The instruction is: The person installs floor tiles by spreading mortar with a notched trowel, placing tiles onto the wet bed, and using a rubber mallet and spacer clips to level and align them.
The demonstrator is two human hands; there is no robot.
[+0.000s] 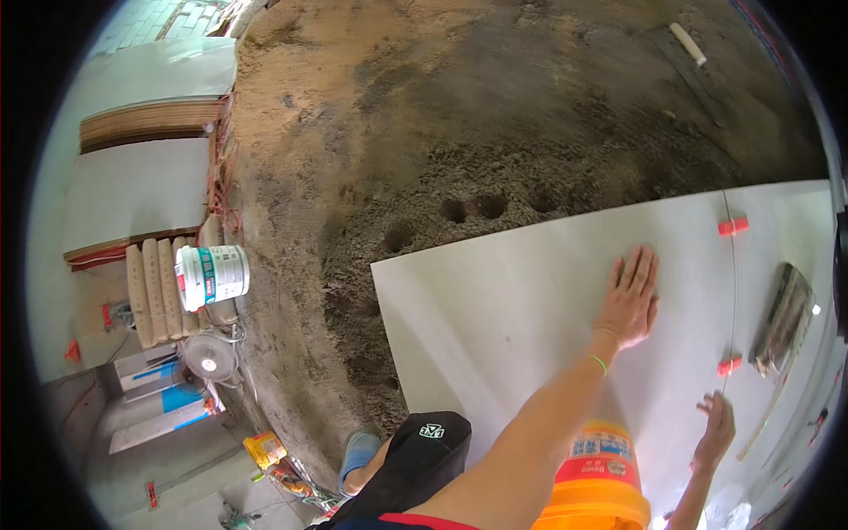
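Note:
A large pale tile [495, 318] lies over a bed of grey-brown mortar [371, 203]. My left hand [629, 296], with a thin green band at the wrist, rests flat on it, palm down and fingers stretched. Farther right and nearer to me is my right hand [714, 433]. Its fingers are apart and slightly bent, with nothing seen in them; whether it touches the surface below I cannot tell. A red clip [733, 227] and another red clip [729, 365] sit along the joint line right of the left hand. Between my forearms stands an orange bucket [596, 495].
Past the joint lies a stained, block-like tool [783, 318]. A trowel with a pale handle [687, 44] lies on the mortar at the far right. Several dark holes [453, 211] mark the mortar beside the tile. Leftward are a white bucket [212, 276], stacked tiles [137, 185] and a fan [209, 358].

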